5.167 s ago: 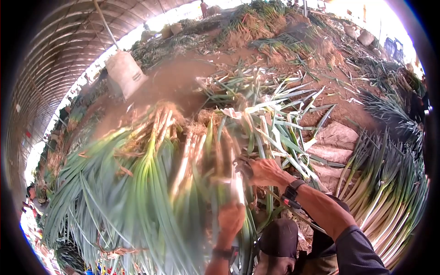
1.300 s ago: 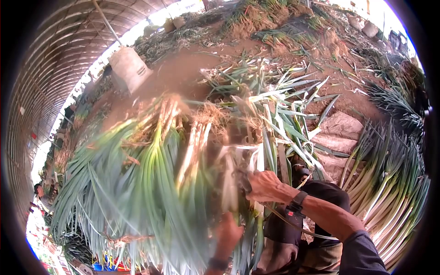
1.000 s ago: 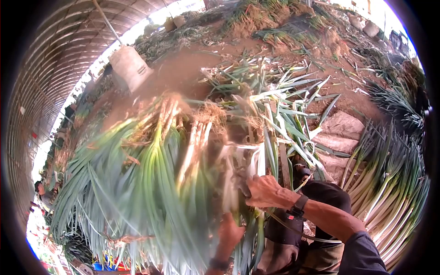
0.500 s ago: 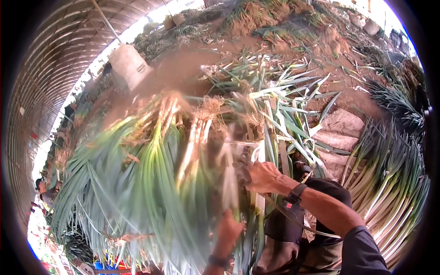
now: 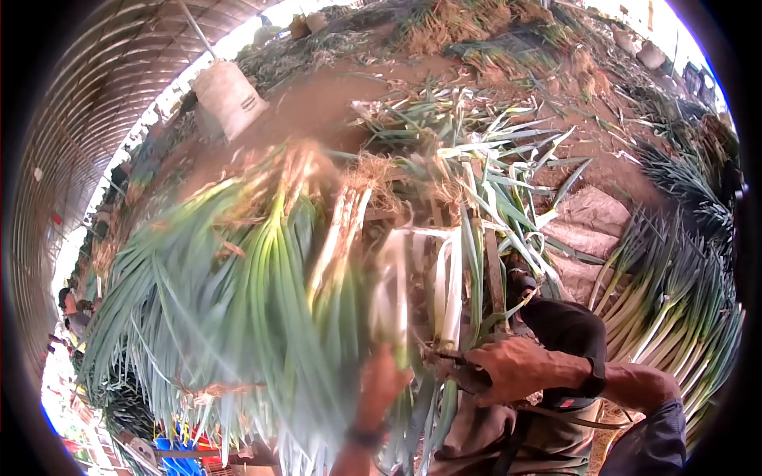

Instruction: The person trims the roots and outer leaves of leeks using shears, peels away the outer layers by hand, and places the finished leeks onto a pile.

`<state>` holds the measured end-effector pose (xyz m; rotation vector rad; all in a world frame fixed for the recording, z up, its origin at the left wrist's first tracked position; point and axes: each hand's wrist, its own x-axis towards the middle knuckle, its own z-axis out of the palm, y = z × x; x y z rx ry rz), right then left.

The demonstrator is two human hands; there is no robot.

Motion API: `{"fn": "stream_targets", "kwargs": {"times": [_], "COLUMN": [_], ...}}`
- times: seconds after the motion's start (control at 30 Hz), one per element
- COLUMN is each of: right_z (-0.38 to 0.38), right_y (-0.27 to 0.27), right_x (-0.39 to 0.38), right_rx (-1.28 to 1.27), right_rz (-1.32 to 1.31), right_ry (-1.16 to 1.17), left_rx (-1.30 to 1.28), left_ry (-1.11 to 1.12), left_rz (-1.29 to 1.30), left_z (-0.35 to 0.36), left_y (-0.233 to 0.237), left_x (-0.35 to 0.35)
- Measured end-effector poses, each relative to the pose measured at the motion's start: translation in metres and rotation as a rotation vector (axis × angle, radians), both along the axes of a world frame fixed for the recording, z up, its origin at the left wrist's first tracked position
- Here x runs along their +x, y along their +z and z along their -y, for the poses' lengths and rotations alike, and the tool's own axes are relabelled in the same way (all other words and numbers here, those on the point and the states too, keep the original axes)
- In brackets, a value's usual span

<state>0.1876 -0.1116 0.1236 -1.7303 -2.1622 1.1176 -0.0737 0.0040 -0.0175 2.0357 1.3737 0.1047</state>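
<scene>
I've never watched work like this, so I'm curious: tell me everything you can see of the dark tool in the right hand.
The dark tool is partly hidden by the right hand gripping it. A slim end juts toward the person's left, in front of a pale leek stalk; whether they touch is unclear. It may be metal; finer parts are blurred.

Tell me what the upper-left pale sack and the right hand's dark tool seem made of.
Pale sack: probably woven plastic or cloth, matte; its surface looks dull and slack.
Dark tool in the right hand: possibly metal or hard plastic; its outline looks stiff; blur hides the finish.
</scene>
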Motion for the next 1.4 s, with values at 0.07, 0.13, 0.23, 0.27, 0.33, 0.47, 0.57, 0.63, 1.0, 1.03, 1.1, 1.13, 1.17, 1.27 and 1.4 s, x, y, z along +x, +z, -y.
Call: {"fn": "stream_targets", "kwargs": {"times": [0.07, 0.13, 0.23, 0.27, 0.33, 0.47, 0.57, 0.63, 1.0, 1.03, 1.1, 1.13, 1.17, 1.27, 1.4], "right_z": [0.008, 0.009, -0.002, -0.004, -0.006, -0.006, -0.001, 0.006, 0.029, 0.027, 0.025, 0.024, 0.022, 0.021, 0.014], "right_y": [-0.004, -0.004, 0.002, 0.004, 0.007, 0.0, 0.005, 0.008, 0.014, 0.006, 0.004, 0.006, 0.008, 0.001, -0.016], "right_x": [-0.004, -0.007, -0.008, -0.009, -0.008, -0.002, -0.002, -0.003, 0.006, 0.01, 0.016, 0.017, 0.019, 0.035, 0.057], "right_rx": [0.051, 0.069, 0.06, 0.063, 0.057, 0.197, 0.07, -0.077, -0.266, -0.225, -0.099, -0.015, 0.07, 0.088, 0.179], "right_rz": [-0.007, 0.026, 0.107, 0.115, 0.138, 0.126, 0.065, -0.006, -0.18, -0.131, -0.032, 0.018, 0.069, 0.104, 0.222], "right_ry": [0.012, 0.003, -0.047, -0.066, -0.098, -0.091, -0.05, -0.019, 0.12, 0.092, 0.001, -0.058, -0.116, -0.261, -0.366], "left_rx": [0.005, 0.006, 0.23, 0.146, -0.018, -0.093, -0.031, -0.003, -0.053, -0.031, 0.015, 0.094, 0.092, 0.075, 0.023], "left_ry": [0.004, 0.002, -0.045, -0.017, 0.039, 0.008, -0.023, -0.032, 0.036, 0.051, 0.082, 0.089, 0.083, 0.089, 0.1], "left_rz": [-0.029, -0.022, -0.073, -0.073, -0.066, 0.042, 0.169, 0.222, 0.158, 0.102, -0.014, 0.034, 0.033, 0.033, 0.032], "left_z": [0.007, 0.017, 0.033, 0.036, 0.042, 0.044, 0.036, 0.027, 0.009, 0.01, 0.011, 0.01, 0.008, 0.007, 0.003], "left_y": [-0.001, -0.004, -0.02, -0.016, -0.007, -0.02, -0.042, -0.075, -0.077, -0.07, -0.056, -0.074, -0.067, -0.044, -0.036], "left_x": [-0.004, -0.011, -0.021, -0.02, -0.017, -0.016, -0.021, -0.028, -0.025, -0.016, 0.0, -0.002, 0.004, 0.019, 0.036]}}
